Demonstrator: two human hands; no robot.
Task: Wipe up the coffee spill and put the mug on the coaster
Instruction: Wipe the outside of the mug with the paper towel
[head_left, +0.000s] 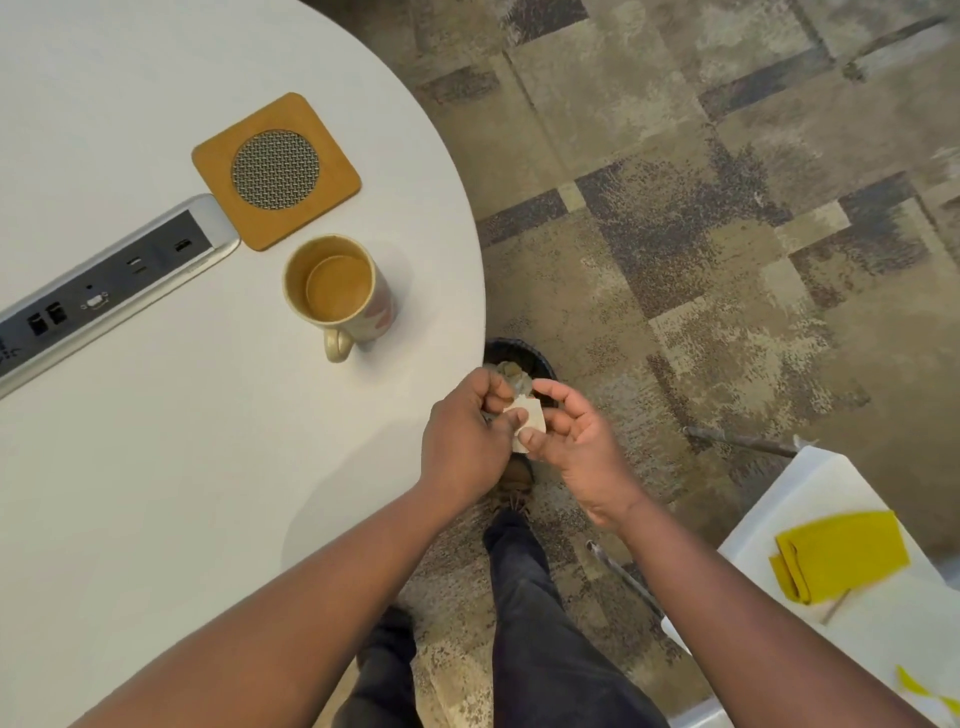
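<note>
A cream mug (337, 293) with coffee in it stands on the white round table (156, 467), handle toward me. Just behind it lies a square brown coaster (276, 170) with a round metal mesh centre; the mug is off the coaster. At the table's right edge my left hand (465, 441) pinches a small crumpled paper napkin (531, 423). My right hand (576, 441) is beside it, fingers spread, thumb and fingertips touching the napkin. Both hands hover above a dark waste bin (519, 358) on the floor. No spill shows on the table.
A grey power and data strip (104, 280) is set in the table left of the coaster. A white side table (779, 649) at lower right carries a folded yellow cloth (841, 556). Patterned carpet lies to the right; my legs and shoe are below.
</note>
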